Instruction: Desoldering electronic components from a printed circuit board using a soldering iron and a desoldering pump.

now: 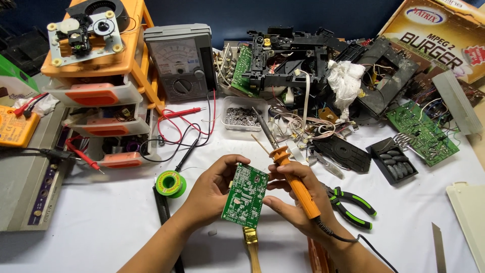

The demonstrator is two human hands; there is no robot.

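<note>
Both hands were up over the white surface [101, 222], meeting at a small green circuit board [245, 194], and everything else sat around that board. The left hand [212, 189] came in from the board's left, forearm angled up from the bottom edge, fingers curled round the board's left side with the thumb over its top corner, its grip closed on it. The right hand [295, 194] was at the board's right edge, fingertips pinching that side while the same hand's grip wrapped an orange soldering iron [298, 189], tip pointing up and away past the board's top. So the board was held tilted in the air between 2 hands. Left of the board lay a green solder spool [171, 183]; right of it, green-handled pliers [351, 205]; just below it, a brush [251, 242].
</note>
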